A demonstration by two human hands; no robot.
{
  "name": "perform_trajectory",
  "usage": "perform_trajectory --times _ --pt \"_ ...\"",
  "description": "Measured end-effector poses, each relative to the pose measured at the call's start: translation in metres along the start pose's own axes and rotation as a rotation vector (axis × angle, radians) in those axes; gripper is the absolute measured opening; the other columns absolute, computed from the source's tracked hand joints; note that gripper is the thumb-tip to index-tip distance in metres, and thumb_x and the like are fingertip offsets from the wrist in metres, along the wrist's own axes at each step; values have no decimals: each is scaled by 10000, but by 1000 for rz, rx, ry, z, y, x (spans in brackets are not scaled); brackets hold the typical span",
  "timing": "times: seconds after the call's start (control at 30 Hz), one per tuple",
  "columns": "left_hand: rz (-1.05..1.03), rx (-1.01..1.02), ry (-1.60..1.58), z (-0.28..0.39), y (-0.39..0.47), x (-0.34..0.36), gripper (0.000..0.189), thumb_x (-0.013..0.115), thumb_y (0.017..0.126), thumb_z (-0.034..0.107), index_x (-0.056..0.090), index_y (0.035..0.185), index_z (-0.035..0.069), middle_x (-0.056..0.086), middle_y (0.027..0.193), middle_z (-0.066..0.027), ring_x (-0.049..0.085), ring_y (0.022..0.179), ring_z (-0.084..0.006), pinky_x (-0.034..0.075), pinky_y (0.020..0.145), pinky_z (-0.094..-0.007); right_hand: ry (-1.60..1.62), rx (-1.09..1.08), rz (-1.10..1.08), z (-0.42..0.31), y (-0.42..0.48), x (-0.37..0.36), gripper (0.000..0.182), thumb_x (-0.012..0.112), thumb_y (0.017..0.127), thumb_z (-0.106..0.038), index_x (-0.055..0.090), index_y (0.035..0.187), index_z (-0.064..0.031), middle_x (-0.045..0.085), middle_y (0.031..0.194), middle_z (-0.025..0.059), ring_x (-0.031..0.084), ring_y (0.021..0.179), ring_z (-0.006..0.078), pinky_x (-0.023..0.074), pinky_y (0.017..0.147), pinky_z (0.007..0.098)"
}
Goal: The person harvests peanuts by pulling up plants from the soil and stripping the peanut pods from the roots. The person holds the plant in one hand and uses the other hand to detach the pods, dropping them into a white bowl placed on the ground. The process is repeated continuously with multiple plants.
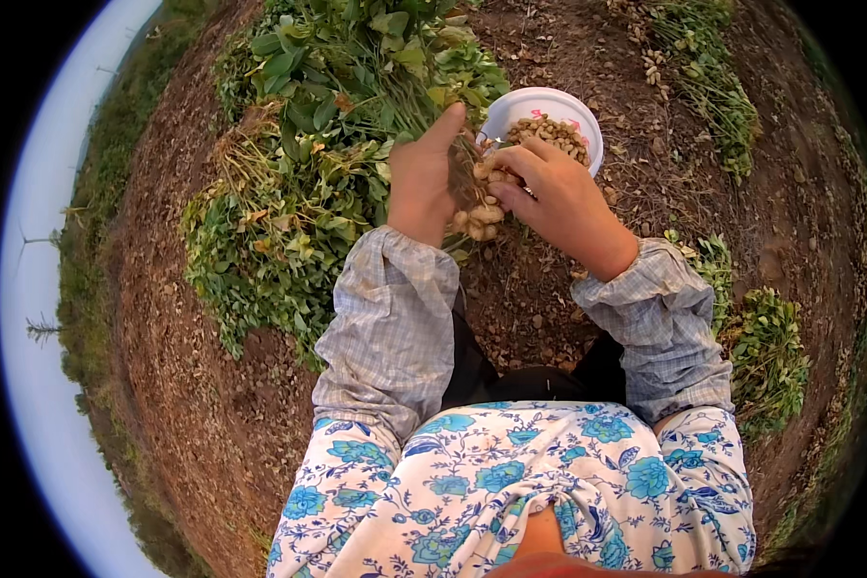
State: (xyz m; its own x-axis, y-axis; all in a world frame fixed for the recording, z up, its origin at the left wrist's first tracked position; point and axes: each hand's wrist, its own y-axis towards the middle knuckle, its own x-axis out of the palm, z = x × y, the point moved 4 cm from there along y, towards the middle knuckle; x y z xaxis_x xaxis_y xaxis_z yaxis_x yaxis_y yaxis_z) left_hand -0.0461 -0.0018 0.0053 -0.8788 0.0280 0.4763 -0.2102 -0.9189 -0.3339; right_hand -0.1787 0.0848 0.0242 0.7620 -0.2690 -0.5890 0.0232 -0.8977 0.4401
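Observation:
My left hand (426, 177) grips a bunch of peanut plants (386, 79) by the stems near the roots, with the leafy tops spread away from me. Peanut pods (482, 217) cluster at the root end, just right of that hand. My right hand (556, 191) has its thumb and fingers closed on some of these pods, which still touch the root cluster. Right behind it stands a white plastic bucket (493, 112) with red marks on its inner wall. Loose picked peanuts (549, 135) lie inside; the hand hides part of the bucket's near side.
A heap of peanut plants (260, 238) lies on the soil to my left. More plants lie at the upper right (715, 94) and the lower right (766, 354). Brown soil (188, 433) with dry leaf litter surrounds me. A wind turbine (25, 240) stands far left.

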Motion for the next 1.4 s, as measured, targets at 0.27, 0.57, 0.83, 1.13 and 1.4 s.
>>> perform_trajectory --times 0.27,0.57,0.83,1.13,1.4 --pt "-99 -12 42 -10 -1 12 199 762 873 185 650 914 26 633 736 -54 626 630 -151 540 570 -297 503 543 86 56 0 6 285 538 1017 -258 650 1007 3 665 818 79 614 701 169 487 637 302" --pt "-156 -142 77 9 -1 -4 228 758 866 274 685 889 60 627 695 -2 607 585 -123 510 526 -270 1207 638 231 104 -5 -60 326 461 1056 -299 615 928 -42 558 779 6 532 681 89 516 622 244" --pt "-169 -167 119 12 -8 4 227 723 899 270 625 860 70 615 710 -10 622 622 -138 537 552 -283 1137 871 -308 45 -19 18 429 542 995 -458 605 1077 -41 580 969 31 526 753 78 446 615 234" --pt "-188 -134 176 13 -4 -3 238 747 883 265 660 871 44 646 740 -46 647 643 -141 547 558 -292 764 670 -413 38 -13 21 574 678 890 -513 606 1146 -5 587 902 10 524 778 99 412 676 260" --pt "-246 -59 313 12 -8 4 254 777 848 253 695 865 13 660 766 -57 637 677 -146 526 600 -302 659 545 -245 27 -10 19 435 663 933 -420 612 1056 -5 562 789 8 504 697 76 417 597 249"
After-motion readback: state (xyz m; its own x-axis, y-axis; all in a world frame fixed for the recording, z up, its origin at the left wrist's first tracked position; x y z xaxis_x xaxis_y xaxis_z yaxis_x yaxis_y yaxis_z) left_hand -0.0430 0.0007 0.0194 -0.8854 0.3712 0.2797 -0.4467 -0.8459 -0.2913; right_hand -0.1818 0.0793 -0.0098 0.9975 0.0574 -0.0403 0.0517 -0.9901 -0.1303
